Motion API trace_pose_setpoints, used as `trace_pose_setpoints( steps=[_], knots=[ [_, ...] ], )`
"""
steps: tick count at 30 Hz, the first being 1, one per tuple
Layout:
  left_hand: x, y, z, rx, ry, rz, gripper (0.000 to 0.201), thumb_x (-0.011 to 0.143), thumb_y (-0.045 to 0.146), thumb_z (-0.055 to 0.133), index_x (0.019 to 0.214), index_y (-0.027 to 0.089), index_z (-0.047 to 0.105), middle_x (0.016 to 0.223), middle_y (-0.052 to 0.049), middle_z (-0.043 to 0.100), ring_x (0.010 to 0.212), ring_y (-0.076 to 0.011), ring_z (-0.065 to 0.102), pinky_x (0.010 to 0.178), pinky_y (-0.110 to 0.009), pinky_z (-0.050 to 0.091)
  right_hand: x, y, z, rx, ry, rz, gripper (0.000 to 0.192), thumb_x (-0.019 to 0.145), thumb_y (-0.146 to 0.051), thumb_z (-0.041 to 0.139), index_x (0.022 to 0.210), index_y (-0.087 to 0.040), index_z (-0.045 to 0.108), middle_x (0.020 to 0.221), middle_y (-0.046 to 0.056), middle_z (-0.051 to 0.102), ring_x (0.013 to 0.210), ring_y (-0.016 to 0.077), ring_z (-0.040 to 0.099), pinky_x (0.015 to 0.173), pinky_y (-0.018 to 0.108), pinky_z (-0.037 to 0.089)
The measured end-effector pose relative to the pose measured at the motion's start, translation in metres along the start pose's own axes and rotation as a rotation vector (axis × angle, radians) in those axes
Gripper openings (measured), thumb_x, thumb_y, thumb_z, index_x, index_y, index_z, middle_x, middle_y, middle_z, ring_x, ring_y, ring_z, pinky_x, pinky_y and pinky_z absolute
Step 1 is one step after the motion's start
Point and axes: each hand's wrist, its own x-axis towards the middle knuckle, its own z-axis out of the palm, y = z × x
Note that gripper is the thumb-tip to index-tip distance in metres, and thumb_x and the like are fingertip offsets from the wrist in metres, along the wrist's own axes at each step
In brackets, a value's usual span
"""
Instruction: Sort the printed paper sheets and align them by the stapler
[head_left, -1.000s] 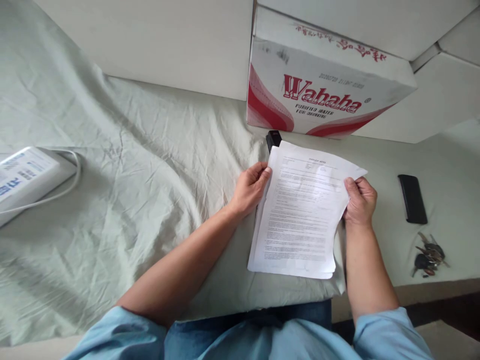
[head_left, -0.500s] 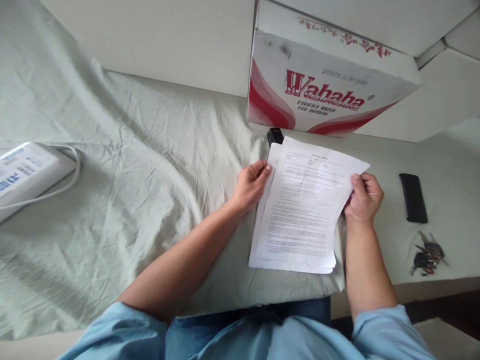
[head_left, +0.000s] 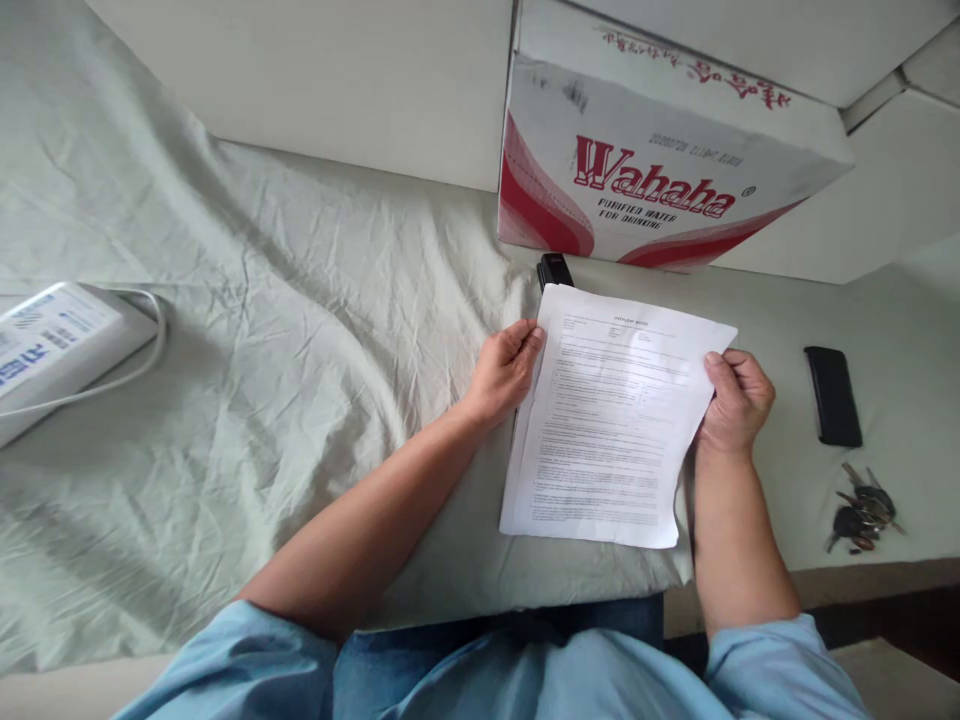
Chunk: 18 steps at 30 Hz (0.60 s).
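At the near edge of the table, slightly right of centre, a stack of printed papers (head_left: 611, 420) is held between both hands, its lower edge resting on or just above the wrinkled pale green cloth (head_left: 285, 340). The sheets look squared up, with only a thin sliver of an under sheet showing along the left side.

The grip looks light, so a sheet could slide out and fan the stack if either hand eases off. The bottom corner at 5 o'clock reaches close to the table's edge, and a loose page could well drop off onto the lap.

The left hand (head_left: 504, 372) is curled closed on the left edge of the papers at 9 o'clock, thumb on top and fingers tucked behind. The right hand (head_left: 736, 402) is closed on the right edge at 3 o'clock, thumb pressed on the front of the top sheet.

Just beyond the papers at 12 o'clock a small black object (head_left: 553, 270) peeks out, perhaps a stapler; I cannot tell for certain. Behind it stands a red and white water carton (head_left: 660, 190). At 3 o'clock, well apart, lies a black phone (head_left: 832, 395), and at 4 o'clock a bunch of keys (head_left: 862, 508). Far off at 9 o'clock sits a white box (head_left: 52, 350) with a cord.
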Motion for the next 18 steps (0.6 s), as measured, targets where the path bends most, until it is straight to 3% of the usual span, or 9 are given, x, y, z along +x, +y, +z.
trace_pose_setpoints(
  steps=[5, 10, 18],
  knots=[
    [0.0004, -0.0001, -0.0004, 0.062, 0.016, 0.038, 0.036, 0.106, 0.041, 0.061, 0.076, 0.021, 0.057, 0.069, 0.001, 0.05, 0.067, -0.014, 0.043, 0.063, -0.029, 0.035, -0.0003, -0.0009, 0.0018, 0.009, 0.015, 0.016, 0.028, 0.069, -0.04, 0.091, 0.073, -0.021, 0.07, 0.064, -0.005, 0.053, 0.06, 0.0111, 0.043, 0.056, 0.027, 0.034],
    [0.0012, -0.0009, 0.0004, 0.031, 0.022, 0.053, 0.04, 0.104, 0.046, 0.064, 0.074, 0.022, 0.055, 0.068, 0.001, 0.047, 0.065, -0.0141, 0.04, 0.061, -0.029, 0.034, -0.0002, -0.0026, 0.0036, 0.018, 0.032, 0.07, 0.029, 0.065, -0.04, 0.09, 0.072, -0.021, 0.069, 0.065, -0.004, 0.056, 0.061, 0.0117, 0.046, 0.057, 0.027, 0.037],
    [-0.0011, -0.0013, 0.002, -0.114, 0.033, -0.05, 0.046, 0.101, 0.058, 0.067, 0.076, 0.022, 0.054, 0.072, -0.001, 0.052, 0.069, -0.0159, 0.045, 0.061, -0.03, 0.036, -0.0042, -0.0043, 0.0061, 0.038, 0.012, 0.18, 0.034, 0.064, -0.042, 0.094, 0.073, -0.02, 0.068, 0.066, -0.004, 0.059, 0.061, 0.0116, 0.049, 0.058, 0.027, 0.04]
  ],
)
